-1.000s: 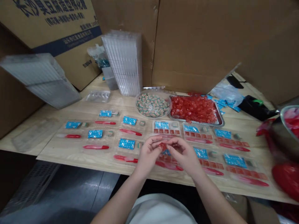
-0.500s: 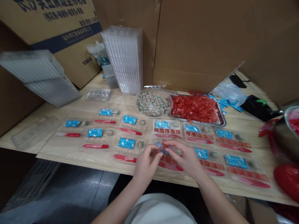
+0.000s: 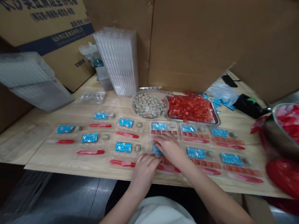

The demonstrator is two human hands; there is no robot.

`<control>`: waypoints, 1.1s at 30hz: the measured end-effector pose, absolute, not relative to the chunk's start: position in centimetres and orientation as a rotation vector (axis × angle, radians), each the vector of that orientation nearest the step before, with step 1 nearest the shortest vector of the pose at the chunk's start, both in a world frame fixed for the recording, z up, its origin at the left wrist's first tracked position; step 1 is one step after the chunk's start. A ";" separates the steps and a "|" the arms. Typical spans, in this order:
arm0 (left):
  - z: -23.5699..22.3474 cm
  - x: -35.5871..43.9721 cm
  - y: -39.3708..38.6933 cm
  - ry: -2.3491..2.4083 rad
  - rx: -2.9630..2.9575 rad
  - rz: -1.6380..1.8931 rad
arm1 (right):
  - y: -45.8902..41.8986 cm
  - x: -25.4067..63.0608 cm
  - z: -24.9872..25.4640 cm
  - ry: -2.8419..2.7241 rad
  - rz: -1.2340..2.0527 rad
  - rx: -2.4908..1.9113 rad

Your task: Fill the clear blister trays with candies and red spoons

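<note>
A person's right hand [image 3: 169,147] reaches over a clear plastic tray [image 3: 150,145] at the near middle of a wooden table [image 3: 70,163], its fingers close together and bent down beside a blue packet [image 3: 158,151]; whether they grip anything cannot be told. The left hand [image 3: 144,169] lies at the tray's near left, fingers curled and slightly spread, tips hidden and any hold on it unclear. Under the hands, the tray also carries a row of red squares [image 3: 167,162] and a red pen-shaped tube [image 3: 169,168]. White marks on the blue packets show no readable words. At far left, a cardboard box [image 3: 72,59] bears large dark Chinese characters, cropped at the top, a parenthesized line beneath and, on a blue band, blurred lettering that appears to end in 有限公司, "company limited." Beyond the rows of trays sit a round dish [image 3: 149,91] of small striped pieces, a metal tray [image 3: 217,120] of red wrapped pieces, and a tall stack of clear plastic [image 3: 119,62], unlabeled as far as can be seen.
</note>
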State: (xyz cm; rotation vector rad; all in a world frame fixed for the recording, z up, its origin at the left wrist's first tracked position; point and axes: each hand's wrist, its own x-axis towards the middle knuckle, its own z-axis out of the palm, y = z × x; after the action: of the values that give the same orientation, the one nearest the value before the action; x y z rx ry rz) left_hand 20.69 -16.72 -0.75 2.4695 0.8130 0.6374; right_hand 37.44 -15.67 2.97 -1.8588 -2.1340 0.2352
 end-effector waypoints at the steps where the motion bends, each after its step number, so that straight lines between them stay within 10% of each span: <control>1: -0.8 20.7 -16.6 0.801 2.474 0.657 | -15.6 38.0 3.0 -2.141 0.264 -1.843; 10: -0.1 21.0 -16.7 0.771 2.445 0.670 | -13.1 51.2 2.6 -1.405 0.044 -2.486; 20: 2.7 23.1 -14.7 1.026 1.599 0.853 | -17.1 40.9 5.1 -1.056 1.218 -1.607; 33: 2.7 22.9 -13.5 1.010 1.445 0.891 | -18.9 37.5 5.3 -1.244 1.013 -1.618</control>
State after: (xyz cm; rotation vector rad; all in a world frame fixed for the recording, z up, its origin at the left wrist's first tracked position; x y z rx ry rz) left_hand 22.94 -13.52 2.72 1.4446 1.0096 0.8906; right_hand 37.52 -18.94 5.29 -1.6175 -1.2442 1.0128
